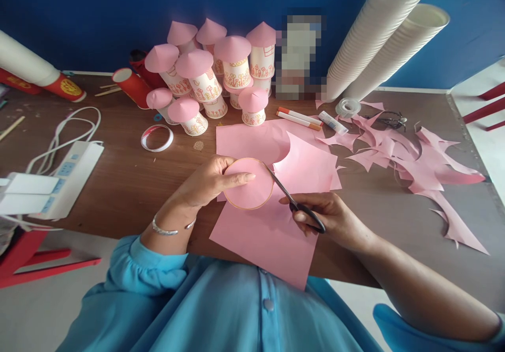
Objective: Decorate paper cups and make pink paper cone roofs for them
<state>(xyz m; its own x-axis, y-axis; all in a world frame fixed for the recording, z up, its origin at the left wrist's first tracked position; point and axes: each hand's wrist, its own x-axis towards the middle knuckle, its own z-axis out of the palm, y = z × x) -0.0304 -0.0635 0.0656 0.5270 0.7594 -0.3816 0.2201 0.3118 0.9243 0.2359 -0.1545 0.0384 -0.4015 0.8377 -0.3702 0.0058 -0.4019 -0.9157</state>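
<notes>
Between the thumb and fingers of my left hand (pixel 215 181) is a round pink paper disc (pixel 252 191) with a thin orange-brown line around its edge. My right hand (pixel 325 218) grips black-handled scissors (pixel 290 197), whose blades reach up and left to the disc's upper right rim. Behind and below the disc lies pink paper (pixel 264 236), one sheet running down to the table's front edge. Another pink sheet (pixel 305 165) with a curved cut-out lies just beyond the scissors.
Decorated paper cups with pink cone roofs (pixel 236 52) cluster at the back. Pink scraps (pixel 394 152) spread to the right, below tall white cup stacks (pixel 374 31). Two markers (pixel 300 118), a glue stick (pixel 332 122), tape rolls (pixel 157 138) and a power strip (pixel 74 178) lie around.
</notes>
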